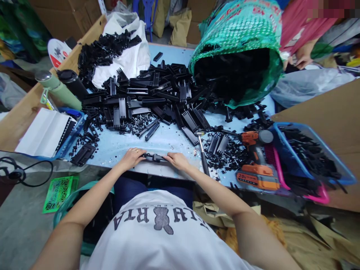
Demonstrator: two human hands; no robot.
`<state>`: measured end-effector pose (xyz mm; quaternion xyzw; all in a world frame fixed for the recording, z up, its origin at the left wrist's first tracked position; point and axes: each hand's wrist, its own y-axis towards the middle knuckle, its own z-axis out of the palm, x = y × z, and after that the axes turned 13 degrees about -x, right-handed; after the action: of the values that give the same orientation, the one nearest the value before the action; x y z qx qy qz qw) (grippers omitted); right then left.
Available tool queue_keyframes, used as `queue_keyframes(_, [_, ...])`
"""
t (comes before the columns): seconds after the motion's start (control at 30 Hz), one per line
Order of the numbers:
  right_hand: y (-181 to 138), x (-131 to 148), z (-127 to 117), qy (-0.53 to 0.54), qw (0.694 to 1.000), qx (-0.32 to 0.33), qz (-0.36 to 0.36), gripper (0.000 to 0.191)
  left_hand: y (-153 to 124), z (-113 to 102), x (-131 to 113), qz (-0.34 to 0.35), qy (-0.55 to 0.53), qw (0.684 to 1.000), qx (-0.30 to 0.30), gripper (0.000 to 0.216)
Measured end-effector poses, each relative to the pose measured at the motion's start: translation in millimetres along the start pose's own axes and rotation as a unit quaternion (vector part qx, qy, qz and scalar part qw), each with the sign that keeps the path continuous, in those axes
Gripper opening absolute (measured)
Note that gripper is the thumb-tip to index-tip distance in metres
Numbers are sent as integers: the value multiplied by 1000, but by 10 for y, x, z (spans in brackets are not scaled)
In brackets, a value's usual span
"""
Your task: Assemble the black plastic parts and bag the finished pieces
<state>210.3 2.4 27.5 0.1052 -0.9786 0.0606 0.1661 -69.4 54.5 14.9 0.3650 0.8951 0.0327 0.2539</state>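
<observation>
A long black plastic piece (154,157) lies at the near edge of the light blue table (165,140). My left hand (131,157) grips its left end with curled fingers; a ring shows on one finger. My right hand (177,160) pinches its right end. Behind them spreads a large heap of black plastic parts (146,97), with small screws scattered in front of it.
A hammer (202,150) and an orange cordless drill (254,159) lie right of my hands. A blue basket (315,138) of black parts stands at the right, a green woven sack (239,48) behind. Two bottles (60,90) and a white booklet (42,133) are at the left. Another person's hand (302,60) is at the back right.
</observation>
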Motion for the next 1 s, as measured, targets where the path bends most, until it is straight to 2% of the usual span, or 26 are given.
queue_keyframes(0.13, [4, 54, 36, -64, 997, 24, -23, 59, -52, 35, -30, 7, 19, 1000, -22, 32])
queue_keyframes(0.47, [-31, 53, 17, -96, 994, 36, -31, 56, -85, 86, -46, 4, 35, 998, -55, 33])
queue_keyframes(0.53, [-49, 56, -4, -97, 994, 27, -33, 54, -105, 63, -58, 6, 42, 997, -62, 35])
queue_keyframes(0.6, [-115, -1, -57, -99, 994, -23, -30, 50, -143, 50, -121, 4, 58, 992, -115, 44])
queue_keyframes(0.67, [-245, -131, -124, -122, 984, -123, 40, 46, -180, 83, -269, 4, 74, 977, -198, 55])
queue_keyframes(0.73, [-424, -302, -168, -168, 944, -217, 185, 45, -184, 196, -517, 34, 74, 967, -241, 56])
queue_keyframes(0.8, [-607, -463, -167, -208, 895, -244, 311, 43, -129, 387, -835, 102, 60, 972, -204, 51])
queue_keyframes(0.87, [-747, -578, -131, -220, 880, -222, 358, 37, -23, 622, -1154, 148, 60, 978, -131, 58])
queue_keyframes(0.93, [-824, -651, -95, -211, 880, -215, 366, 32, 95, 847, -1398, 131, 77, 985, -79, 75])
queue_keyframes(1.0, [-854, -704, -94, -183, 873, -240, 384, 35, 181, 1018, -1531, 100, 96, 989, -46, 92])
